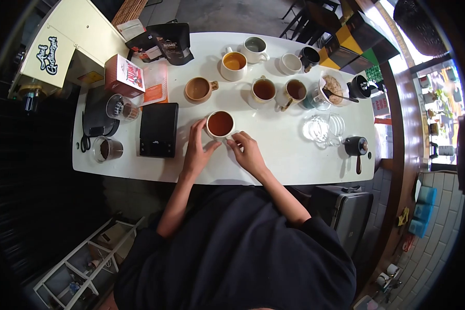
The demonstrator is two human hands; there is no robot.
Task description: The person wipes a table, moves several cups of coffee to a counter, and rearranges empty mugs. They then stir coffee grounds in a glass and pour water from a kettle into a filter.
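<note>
A white cup (220, 124) filled with a reddish-brown drink stands upright on the white table (294, 165), between my hands. My left hand (197, 149) is curved around the cup's left side, fingers against its wall. At the cup's lower right, my right hand (247, 152) has its fingers bent together at the handle, which they partly cover. Just beyond stand a brown cup (198, 90) and two cups of dark tea, one (263, 92) nearer the middle and another (295, 94) to its right. A black scale (159, 130) lies left of my left hand.
Farther back are an orange-lined cup (234, 66), a grey-green mug (255, 50) and black coffee bags (170, 44). Glassware (323, 129), a filter with grounds (334, 89) and a small black pot (356, 146) stand right. A glass of grounds (107, 149) is at the left edge.
</note>
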